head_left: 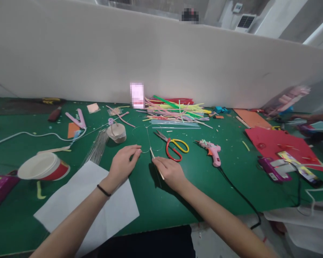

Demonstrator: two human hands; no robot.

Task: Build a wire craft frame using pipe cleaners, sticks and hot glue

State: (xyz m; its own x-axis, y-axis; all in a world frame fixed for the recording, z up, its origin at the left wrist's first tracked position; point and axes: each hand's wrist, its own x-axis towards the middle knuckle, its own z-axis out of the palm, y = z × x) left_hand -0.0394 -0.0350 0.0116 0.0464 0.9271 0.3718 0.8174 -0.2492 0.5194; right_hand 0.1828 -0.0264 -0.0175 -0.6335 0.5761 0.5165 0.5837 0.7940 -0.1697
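Observation:
My left hand [125, 162] is closed in a pinch, its fingertips at the end of a thin curved wire [147, 133]. The wire spreads in rounded loops just above the green tabletop, faint and hard to trace. My right hand [171, 171] is closed around a thin pale stick [152, 153], tilted with its tip up at the base of the wire loops. Scissors with red and yellow handles [174, 147] lie partly open just beyond my right hand. A sheet of white paper [97, 204] lies beneath my left forearm.
A pink glue gun [212, 151] with a black cord lies at the right. Colourful strips [177, 109] are heaped at the back beside a lit phone [137, 96]. At the left are a paper bowl [40, 166], a small cup [116, 133] and thin wires [97, 147]. Red sheets [282, 143] lie far right.

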